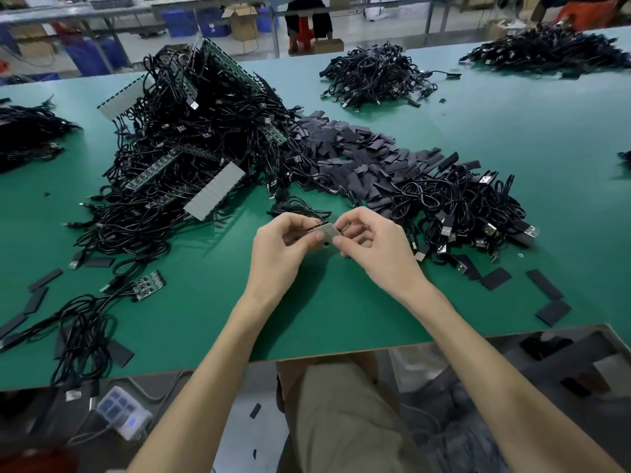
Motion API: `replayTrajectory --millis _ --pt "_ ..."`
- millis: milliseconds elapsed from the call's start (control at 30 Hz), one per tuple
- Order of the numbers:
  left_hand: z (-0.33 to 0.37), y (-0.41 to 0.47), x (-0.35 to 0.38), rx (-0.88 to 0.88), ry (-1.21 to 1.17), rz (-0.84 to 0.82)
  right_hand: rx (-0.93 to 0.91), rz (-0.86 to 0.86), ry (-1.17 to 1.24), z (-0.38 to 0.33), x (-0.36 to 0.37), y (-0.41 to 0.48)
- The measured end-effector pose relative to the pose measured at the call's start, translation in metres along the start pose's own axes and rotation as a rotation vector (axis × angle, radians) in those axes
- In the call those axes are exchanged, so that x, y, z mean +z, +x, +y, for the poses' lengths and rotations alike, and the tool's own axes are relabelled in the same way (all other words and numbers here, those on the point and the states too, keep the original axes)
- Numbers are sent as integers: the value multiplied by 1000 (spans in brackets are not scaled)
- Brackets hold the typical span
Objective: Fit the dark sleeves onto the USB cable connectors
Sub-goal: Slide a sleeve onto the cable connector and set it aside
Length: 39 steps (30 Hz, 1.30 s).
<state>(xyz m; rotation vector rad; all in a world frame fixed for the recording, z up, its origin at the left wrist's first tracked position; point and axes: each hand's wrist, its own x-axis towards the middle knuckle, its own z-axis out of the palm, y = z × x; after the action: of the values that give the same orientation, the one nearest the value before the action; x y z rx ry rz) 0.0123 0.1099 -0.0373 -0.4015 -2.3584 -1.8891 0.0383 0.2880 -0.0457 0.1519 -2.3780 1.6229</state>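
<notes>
I'm pinching the grey board in left grip and right grip; its cable may be snagging the heap.

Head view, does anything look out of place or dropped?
A cable bundle hangs over the table's front-left edge, and a small dark piece, likely a sleeve, lies on the floor below.

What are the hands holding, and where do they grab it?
A small grey board on a black cable: left hand pinches its left end, right hand its right end.
</notes>
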Motion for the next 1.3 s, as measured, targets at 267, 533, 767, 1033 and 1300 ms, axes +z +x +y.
replayTrajectory --millis 267,533,767,1033,1300 --pt "-1 1 1 67 89 27 -73 -54 -136 -7 2 -5" --pt "2 -3 5 55 150 -9 -35 -48 -132 -9 0 -5" --pt "2 -8 8 137 270 52 -81 -61 -151 -8 3 -6" --pt "2 -5 3 147 397 266 -50 226 54 -8 -1 -2" --pt "4 -4 -1 -6 490 569 -111 590 76 -9 -9 -2"
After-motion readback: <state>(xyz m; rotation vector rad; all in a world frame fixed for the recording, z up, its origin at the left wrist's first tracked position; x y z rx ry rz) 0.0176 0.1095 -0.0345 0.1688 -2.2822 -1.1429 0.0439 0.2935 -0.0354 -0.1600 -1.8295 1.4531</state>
